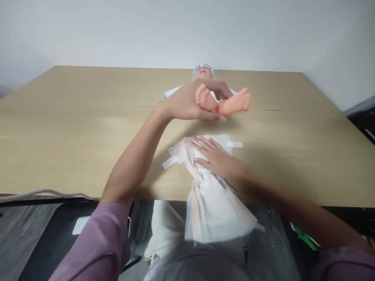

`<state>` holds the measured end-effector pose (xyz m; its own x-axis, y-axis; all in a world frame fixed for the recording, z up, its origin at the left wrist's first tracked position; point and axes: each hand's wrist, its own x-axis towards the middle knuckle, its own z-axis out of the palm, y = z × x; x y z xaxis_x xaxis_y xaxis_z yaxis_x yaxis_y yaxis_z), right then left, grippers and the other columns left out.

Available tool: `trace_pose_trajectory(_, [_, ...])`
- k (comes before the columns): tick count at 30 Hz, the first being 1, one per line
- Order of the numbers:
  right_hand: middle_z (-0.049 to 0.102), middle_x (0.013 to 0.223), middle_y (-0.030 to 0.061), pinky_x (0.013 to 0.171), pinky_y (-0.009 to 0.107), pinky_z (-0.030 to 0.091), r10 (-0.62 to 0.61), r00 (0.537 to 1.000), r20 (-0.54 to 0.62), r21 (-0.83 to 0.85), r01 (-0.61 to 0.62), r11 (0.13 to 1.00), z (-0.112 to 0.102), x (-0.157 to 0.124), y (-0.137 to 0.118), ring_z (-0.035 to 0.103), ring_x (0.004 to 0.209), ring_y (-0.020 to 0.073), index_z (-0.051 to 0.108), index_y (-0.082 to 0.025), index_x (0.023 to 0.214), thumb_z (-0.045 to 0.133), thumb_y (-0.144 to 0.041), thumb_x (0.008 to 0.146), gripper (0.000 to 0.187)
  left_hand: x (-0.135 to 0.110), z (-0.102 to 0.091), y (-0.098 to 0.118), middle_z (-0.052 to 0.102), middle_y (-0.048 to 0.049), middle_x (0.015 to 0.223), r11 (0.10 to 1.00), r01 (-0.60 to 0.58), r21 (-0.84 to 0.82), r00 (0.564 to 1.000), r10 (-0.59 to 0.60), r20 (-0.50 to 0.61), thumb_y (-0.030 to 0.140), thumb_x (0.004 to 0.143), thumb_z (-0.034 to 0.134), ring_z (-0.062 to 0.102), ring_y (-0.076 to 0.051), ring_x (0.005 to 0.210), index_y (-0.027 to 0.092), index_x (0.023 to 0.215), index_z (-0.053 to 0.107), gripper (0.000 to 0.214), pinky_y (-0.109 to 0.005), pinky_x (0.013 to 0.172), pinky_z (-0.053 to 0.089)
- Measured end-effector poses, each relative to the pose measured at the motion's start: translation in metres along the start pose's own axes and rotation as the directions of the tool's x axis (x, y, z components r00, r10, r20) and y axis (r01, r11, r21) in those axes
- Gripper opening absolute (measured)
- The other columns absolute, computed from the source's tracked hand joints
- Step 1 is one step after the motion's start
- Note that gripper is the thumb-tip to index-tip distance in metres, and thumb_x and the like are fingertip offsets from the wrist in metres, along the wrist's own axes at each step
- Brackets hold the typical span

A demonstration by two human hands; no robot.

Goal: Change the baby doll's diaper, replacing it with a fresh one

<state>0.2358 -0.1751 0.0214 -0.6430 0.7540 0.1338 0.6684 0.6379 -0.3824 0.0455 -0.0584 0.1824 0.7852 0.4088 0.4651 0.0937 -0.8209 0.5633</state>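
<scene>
A baby doll (224, 105) lies on its back with its head toward the wall, wearing a white headband with blue lettering. My left hand (190, 99) is closed around its legs and holds both feet up off the table. Below the feet, an unfolded white diaper (211, 210) stretches toward me, its near half hanging over the table edge. Fastening tabs stick out at both sides of its far end. My right hand (215, 156) rests flat on the far part of the diaper, fingers spread. The doll's middle is mostly hidden behind my left hand.
The light wooden table (88, 128) reaches back to a pale wall. A cable (47, 192) runs along its near left edge. Dark chairs stand under the front edge, with a white object (80, 225) on the left one and a green item (306, 237) at right.
</scene>
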Motion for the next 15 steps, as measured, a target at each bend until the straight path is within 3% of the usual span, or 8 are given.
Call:
trace_pose_trajectory(5, [0.043,0.182,0.012,0.143,0.062,0.026,-0.024,0.996,-0.091,-0.034,0.02,0.999,0.005,0.055,0.047,0.035,0.172,0.0324,0.047,-0.023,0.173,0.049,-0.053,0.116,0.065,0.006,-0.009,0.003,0.08,-0.0033,0.113,0.997,0.04,-0.067,0.991,-0.048,-0.124,0.042,0.082,0.095,0.079,-0.034,0.121,0.023,0.11,0.081,0.037,-0.049,0.107,0.061])
trace_pose_trajectory(10, [0.042,0.182,0.0135,0.143,0.061,0.027,0.037,0.987,-0.155,-0.045,-0.044,0.998,0.001,0.105,0.089,0.035,0.171,0.036,0.051,-0.018,0.17,0.056,-0.047,0.114,0.064,0.007,-0.015,-0.002,0.082,-0.0051,0.117,0.999,-0.032,-0.021,0.965,0.025,-0.262,0.037,0.085,0.095,0.079,-0.028,0.114,0.023,0.113,0.081,0.033,-0.046,0.104,0.064])
trace_pose_trajectory(15, [0.061,0.169,0.0054,0.141,0.062,0.034,0.1,0.978,-0.181,0.027,-0.097,0.995,-0.018,0.14,0.111,0.045,0.166,0.0342,0.057,-0.027,0.165,0.057,-0.057,0.113,0.059,0.007,-0.021,-0.005,0.08,-0.0037,0.118,1.0,-0.03,-0.009,0.951,0.026,-0.309,0.04,0.087,0.091,0.078,-0.032,0.12,0.024,0.117,0.081,0.035,-0.055,0.109,0.064])
